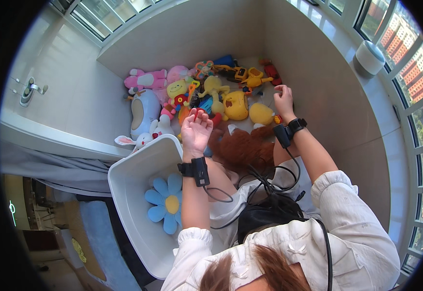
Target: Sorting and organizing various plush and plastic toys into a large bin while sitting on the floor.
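Observation:
My left hand (196, 131) is palm up with loosely curled fingers and an empty palm, beside the white bin (119, 194), which holds a blue flower cushion (171, 204). Something red shows just beyond its fingertips; contact is unclear. My right hand (283, 101) hovers with bent fingers apart, near a yellow round plush (261, 114) and a yellow bear-like plush (235, 105). A mixed pile of toys lies ahead, including a pink plush (146, 78), a yellow toy excavator (238, 73) and a white rabbit (141, 140). A large brown plush (243, 150) lies between my arms.
Tiled walls (318, 77) enclose the toys at back and right. A grey cylindrical device (368, 59) stands on the right window ledge (391, 145). At left are a door handle (28, 92) and grey curtain (61, 165). Black cables run across my lap.

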`<state>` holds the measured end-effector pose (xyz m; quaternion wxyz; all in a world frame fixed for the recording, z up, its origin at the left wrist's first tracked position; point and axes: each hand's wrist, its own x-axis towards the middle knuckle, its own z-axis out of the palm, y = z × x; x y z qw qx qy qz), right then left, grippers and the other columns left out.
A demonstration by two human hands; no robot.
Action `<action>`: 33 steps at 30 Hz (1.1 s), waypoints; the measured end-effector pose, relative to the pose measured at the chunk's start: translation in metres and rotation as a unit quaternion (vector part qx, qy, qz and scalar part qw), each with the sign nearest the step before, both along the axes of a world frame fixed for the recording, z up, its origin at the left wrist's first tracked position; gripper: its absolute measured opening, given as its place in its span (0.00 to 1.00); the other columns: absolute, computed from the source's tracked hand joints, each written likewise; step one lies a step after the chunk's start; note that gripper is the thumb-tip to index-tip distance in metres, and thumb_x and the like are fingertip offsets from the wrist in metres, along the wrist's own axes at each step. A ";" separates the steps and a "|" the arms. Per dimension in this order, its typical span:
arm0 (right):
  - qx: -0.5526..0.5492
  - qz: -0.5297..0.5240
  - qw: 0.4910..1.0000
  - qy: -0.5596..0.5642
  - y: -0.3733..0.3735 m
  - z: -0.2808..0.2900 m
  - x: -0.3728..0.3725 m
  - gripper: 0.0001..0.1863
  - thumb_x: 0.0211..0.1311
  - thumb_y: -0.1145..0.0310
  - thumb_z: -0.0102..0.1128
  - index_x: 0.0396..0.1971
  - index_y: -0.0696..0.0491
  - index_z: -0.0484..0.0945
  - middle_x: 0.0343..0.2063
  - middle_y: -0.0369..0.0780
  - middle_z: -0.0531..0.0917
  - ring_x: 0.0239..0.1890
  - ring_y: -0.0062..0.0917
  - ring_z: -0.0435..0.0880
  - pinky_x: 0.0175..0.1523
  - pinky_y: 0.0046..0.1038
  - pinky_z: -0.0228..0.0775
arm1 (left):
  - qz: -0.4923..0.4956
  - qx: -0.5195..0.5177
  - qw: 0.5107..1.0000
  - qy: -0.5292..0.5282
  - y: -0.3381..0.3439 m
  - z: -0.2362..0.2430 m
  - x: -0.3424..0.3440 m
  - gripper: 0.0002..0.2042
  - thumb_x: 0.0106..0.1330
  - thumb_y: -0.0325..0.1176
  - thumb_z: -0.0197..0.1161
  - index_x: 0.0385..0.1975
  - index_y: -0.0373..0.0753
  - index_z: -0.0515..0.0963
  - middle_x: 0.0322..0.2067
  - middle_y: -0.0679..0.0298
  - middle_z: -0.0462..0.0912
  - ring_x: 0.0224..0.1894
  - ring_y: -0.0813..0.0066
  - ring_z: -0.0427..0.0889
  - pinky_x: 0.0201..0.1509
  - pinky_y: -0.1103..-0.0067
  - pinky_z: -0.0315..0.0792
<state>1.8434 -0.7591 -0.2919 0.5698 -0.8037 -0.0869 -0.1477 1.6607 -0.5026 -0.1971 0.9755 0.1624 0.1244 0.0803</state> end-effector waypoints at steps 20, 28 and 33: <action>-0.107 0.109 0.986 0.067 0.111 -0.039 0.006 0.09 0.47 0.72 0.52 0.31 0.56 0.74 0.36 0.46 0.71 0.43 0.38 0.71 0.50 0.31 0.64 | 0.062 0.856 0.434 0.275 -0.024 -0.045 -0.143 0.14 0.48 0.38 0.62 0.35 0.43 0.74 0.40 0.64 0.75 0.44 0.63 0.72 0.49 0.71 0.68; -0.143 0.176 0.973 0.052 0.181 -0.027 0.006 0.12 0.48 0.71 0.53 0.34 0.55 0.73 0.39 0.49 0.70 0.46 0.42 0.71 0.51 0.34 0.64 | 0.125 0.843 0.412 0.324 -0.016 -0.046 -0.132 0.12 0.44 0.39 0.63 0.29 0.44 0.76 0.34 0.66 0.77 0.43 0.62 0.73 0.47 0.69 0.68; -0.135 0.198 0.969 0.056 0.178 -0.009 -0.010 0.11 0.47 0.71 0.52 0.33 0.55 0.75 0.36 0.47 0.72 0.42 0.37 0.71 0.49 0.32 0.65 | 0.144 0.841 0.404 0.330 -0.018 -0.048 -0.137 0.12 0.44 0.39 0.62 0.28 0.44 0.76 0.33 0.67 0.78 0.41 0.62 0.74 0.47 0.69 0.69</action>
